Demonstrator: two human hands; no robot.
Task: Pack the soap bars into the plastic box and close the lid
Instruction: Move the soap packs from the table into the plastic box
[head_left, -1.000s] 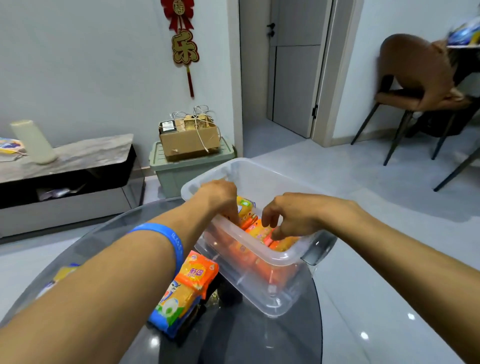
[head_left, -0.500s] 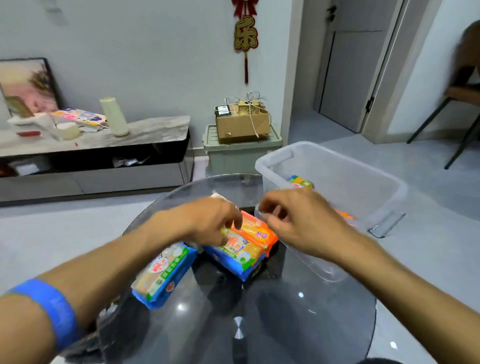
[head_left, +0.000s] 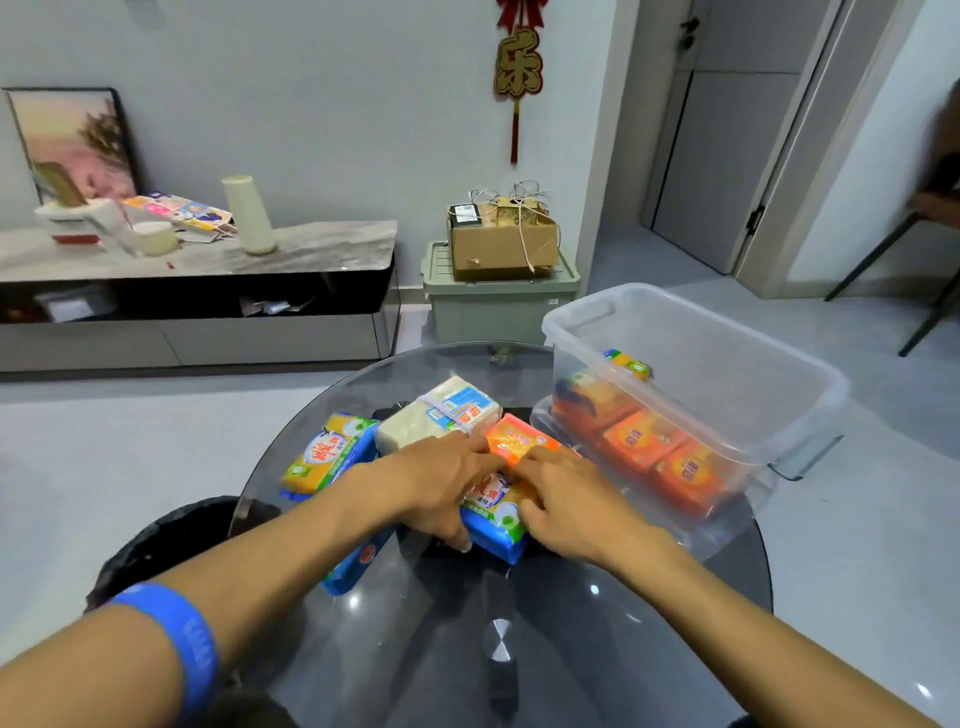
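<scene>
Left hand: I see my left hand (head_left: 441, 486) laid on the blue-and-yellow wrapped soap bar (head_left: 496, 512) at the middle of the round dark glass table (head_left: 467, 649), fingers curled round its near left end, thumb under.
Right hand: my right hand (head_left: 569, 501) presses on the same bar's right side, fingers spread over it; whether it truly clasps I cannot tell.
Clear plastic box (head_left: 727, 395): lidless, at the table's right edge, with orange-wrapped soap bars (head_left: 644, 441) in a row along its near wall.
Loose bars: an orange packet (head_left: 514, 434) touches my fingertips; a white bundled block (head_left: 441, 413) lies behind, a yellow-and-blue bar (head_left: 327, 452) further left (all on the glass).
Wrist: blue band (head_left: 182, 642) on my left arm.
</scene>
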